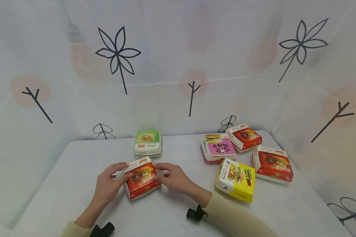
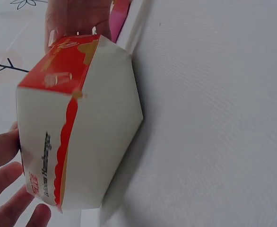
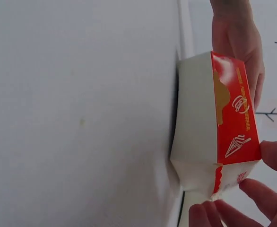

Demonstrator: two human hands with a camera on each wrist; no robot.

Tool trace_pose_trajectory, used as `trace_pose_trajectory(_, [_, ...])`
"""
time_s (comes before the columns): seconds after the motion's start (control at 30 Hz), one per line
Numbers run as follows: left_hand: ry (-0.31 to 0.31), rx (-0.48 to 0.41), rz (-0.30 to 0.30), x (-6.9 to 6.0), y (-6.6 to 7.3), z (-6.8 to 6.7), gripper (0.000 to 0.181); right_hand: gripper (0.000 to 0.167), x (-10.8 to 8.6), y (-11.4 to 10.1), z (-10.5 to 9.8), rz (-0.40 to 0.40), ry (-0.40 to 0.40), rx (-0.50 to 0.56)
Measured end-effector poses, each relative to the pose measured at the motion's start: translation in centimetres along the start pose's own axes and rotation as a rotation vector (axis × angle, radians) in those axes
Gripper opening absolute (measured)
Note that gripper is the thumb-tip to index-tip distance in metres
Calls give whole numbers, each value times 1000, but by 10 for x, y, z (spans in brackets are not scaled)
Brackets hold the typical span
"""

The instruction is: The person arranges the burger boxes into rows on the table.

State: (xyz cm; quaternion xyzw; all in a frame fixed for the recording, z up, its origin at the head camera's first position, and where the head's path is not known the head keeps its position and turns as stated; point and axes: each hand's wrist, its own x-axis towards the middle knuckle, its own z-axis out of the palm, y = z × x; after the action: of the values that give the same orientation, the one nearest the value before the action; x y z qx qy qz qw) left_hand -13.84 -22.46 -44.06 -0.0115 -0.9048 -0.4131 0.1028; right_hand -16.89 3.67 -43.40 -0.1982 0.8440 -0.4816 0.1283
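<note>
A red and white burger box (image 1: 142, 177) with a burger picture on its lid is held between both hands, left of the table's middle. On its left side, my left hand (image 1: 108, 182) grips it, the thumb over the lid's edge. My right hand (image 1: 178, 177) holds the opposite side with thumb and fingers. White lower walls of the box (image 2: 105, 127) show in the left wrist view. In the right wrist view, right-hand fingertips (image 3: 259, 191) touch the box's near end. Whether its base is touching the table cannot be told.
Just behind the held box sits a green burger box (image 1: 148, 143). At the right stand a pink box (image 1: 219, 147), a yellow box (image 1: 237, 179) and two more red boxes, one farther back (image 1: 244, 136) and one nearer (image 1: 273, 163). A patterned cloth (image 1: 166, 59) hangs behind the white table (image 1: 62, 184).
</note>
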Motion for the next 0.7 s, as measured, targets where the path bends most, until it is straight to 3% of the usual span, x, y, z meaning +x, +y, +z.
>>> trace_pose_trajectory(0.17, [-52, 10, -16, 0, 4, 1, 55, 47, -7, -3, 2, -14, 14, -56])
trace_pose_trajectory(0.47, [-185, -16, -46, 0, 8, 8, 74, 46, -14, -9, 1, -53, 25, -126])
trace_pose_trajectory(0.7, [-225, -28, -26, 0, 7, 8, 78, 47, -6, -8, -9, -125, 56, -98])
